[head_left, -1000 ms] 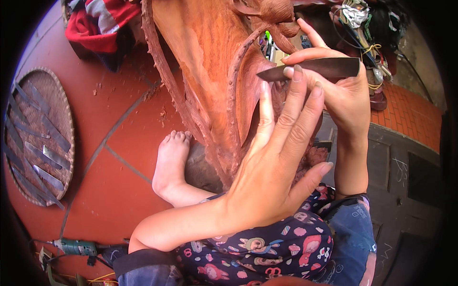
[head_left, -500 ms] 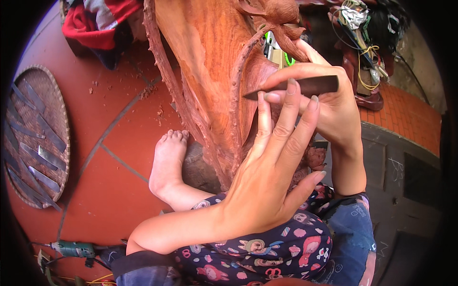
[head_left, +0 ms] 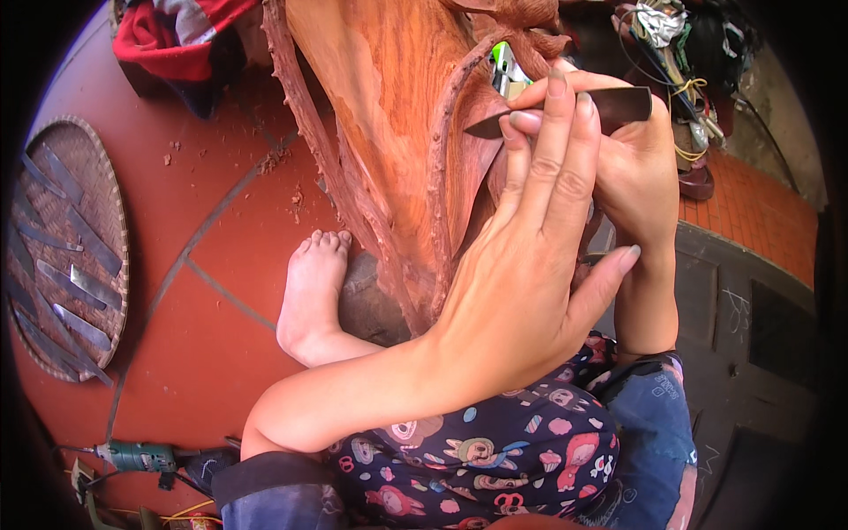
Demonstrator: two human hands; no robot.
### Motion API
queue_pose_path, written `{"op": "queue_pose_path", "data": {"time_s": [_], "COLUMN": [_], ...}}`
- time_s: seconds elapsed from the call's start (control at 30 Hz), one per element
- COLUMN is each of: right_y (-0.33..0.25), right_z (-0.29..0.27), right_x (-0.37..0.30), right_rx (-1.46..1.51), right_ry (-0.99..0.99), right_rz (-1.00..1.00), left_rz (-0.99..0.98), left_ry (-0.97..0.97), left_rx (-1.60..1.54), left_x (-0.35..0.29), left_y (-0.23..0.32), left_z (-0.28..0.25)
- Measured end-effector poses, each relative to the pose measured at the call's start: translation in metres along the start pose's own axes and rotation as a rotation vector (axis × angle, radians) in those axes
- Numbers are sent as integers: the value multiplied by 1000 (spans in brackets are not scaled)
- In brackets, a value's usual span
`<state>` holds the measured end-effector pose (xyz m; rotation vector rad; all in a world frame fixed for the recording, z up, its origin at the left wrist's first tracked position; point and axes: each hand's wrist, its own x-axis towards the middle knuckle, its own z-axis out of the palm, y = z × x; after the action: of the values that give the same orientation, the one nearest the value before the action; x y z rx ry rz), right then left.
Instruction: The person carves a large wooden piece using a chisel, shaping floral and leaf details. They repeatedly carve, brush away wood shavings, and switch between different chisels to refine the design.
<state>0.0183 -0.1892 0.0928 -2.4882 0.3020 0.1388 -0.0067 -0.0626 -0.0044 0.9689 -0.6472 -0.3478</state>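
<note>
A large reddish-brown wood carving (head_left: 380,106) rises in front of me, with smooth panels framed by knobbly, branch-like ridges. My right hand (head_left: 640,177) grips a dark, flat carving blade (head_left: 624,104) between thumb and fingers. The blade's pointed end reaches left onto the recessed panel just right of a ridge. My left hand (head_left: 521,256) crosses in front with its fingers stretched out, their tips against the blade, and its thumb apart. Part of the right hand's fingers and the carving's lower right side are hidden behind the left hand.
A round woven tray (head_left: 119,221) with several flat blades lies at the left on red tiles. A green power tool (head_left: 137,457) sits lower left. Wood shavings (head_left: 274,162) are scattered near my bare foot (head_left: 314,287). Red cloth (head_left: 163,53) and cables (head_left: 685,97) lie farther off.
Both hands and the blade have moved up and slightly right, farther along the panel. The blade's tip has shifted away from the ridge's edge. The left fingers are closer together.
</note>
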Motion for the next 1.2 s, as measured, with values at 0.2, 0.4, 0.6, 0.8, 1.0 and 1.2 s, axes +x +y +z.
{"op": "queue_pose_path", "data": {"time_s": [0.2,0.4,0.6,0.8,1.0,1.2], "right_y": [11,7,6,8,10,12], "right_z": [-3,-5,-6,-8,-7,-9], "right_x": [-6,-2,4,0,-4,1], "right_rx": [-109,-44,48,30,173,173], "right_ry": [12,-32,67,27,47,47], "right_rz": [-54,-3,43,-46,32,79], "left_rz": [-29,-24,14,-21,22,5], "left_ry": [-45,-40,0,-23,-6,-32], "left_rx": [-18,9,20,28,89,84], "left_x": [-12,-2,10,-2,8,8], "left_y": [6,1,0,2,-1,2], "left_z": [-3,-2,3,2,6,4]}}
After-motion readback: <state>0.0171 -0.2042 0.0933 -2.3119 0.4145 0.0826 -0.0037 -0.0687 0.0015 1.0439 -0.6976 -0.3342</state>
